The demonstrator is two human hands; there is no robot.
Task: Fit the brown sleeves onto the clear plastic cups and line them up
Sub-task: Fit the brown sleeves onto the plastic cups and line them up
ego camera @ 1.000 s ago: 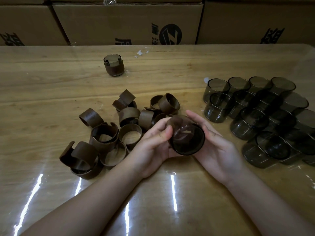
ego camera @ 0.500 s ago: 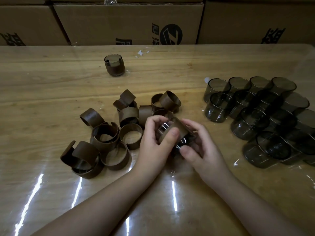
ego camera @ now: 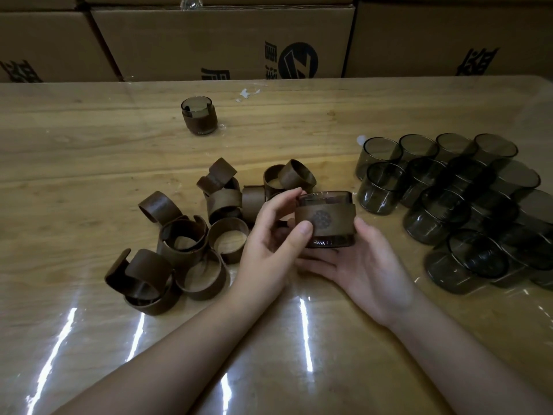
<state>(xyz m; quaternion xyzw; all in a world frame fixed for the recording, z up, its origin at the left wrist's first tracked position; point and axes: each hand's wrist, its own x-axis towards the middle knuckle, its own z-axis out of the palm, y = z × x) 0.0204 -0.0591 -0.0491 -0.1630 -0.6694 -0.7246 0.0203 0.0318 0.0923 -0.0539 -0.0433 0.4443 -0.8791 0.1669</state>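
Head view, cup in hand: I see a clear cup (ego camera: 324, 218) upright, mouth up, long axis vertical, above the desk (ego camera: 89, 151) near its middle, a brown sleeve (ego camera: 324, 217) round its waist with the printed mark facing me.
Left grip: my left hand (ego camera: 269, 244) pinches the sleeved cup, thumb in front, fingers on the rim; I judge it is steadying the sleeve.
Right grip: my right hand (ego camera: 363, 265) lies spread, palm up, cradling the base.
Supplies: loose sleeves (ego camera: 191, 238) piled left, bare cups (ego camera: 449, 205) clustered right, within reach.
Line start: one finished cup (ego camera: 198, 115) stands upright farther back.
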